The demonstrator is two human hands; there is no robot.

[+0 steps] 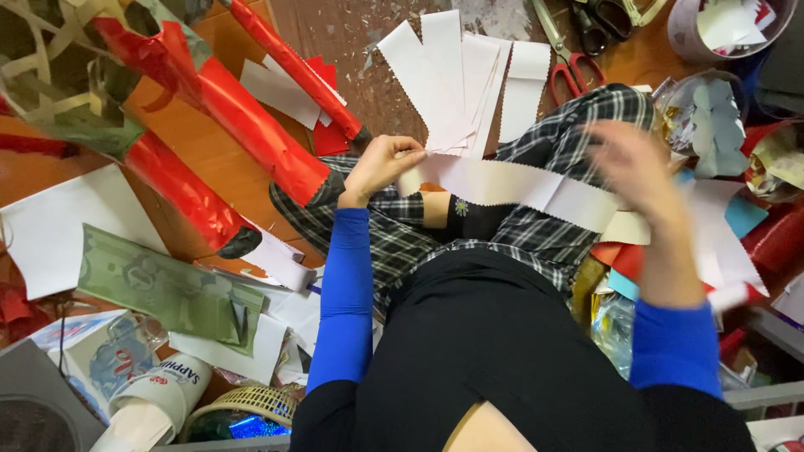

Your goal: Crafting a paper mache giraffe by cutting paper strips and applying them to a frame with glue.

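A long white paper strip [511, 186] with a zigzag edge stretches across the person's lap, light and floppy, best pinched at its ends. The left hand [381, 165] pinches one end; the right hand [636, 167] is blurred, grip unclear. More strips [461, 79] fan on the floor [209, 151] beside red scissors [563, 60].

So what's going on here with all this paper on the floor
A person sits cross-legged on a wooden floor, holding a white paper strip with zigzag edges across the lap. The left hand pinches one end; the right hand is blurred at the other end. More cut strips lie fanned out ahead, with red-handled scissors beside them. Red foil rolls and paper scraps lie around.
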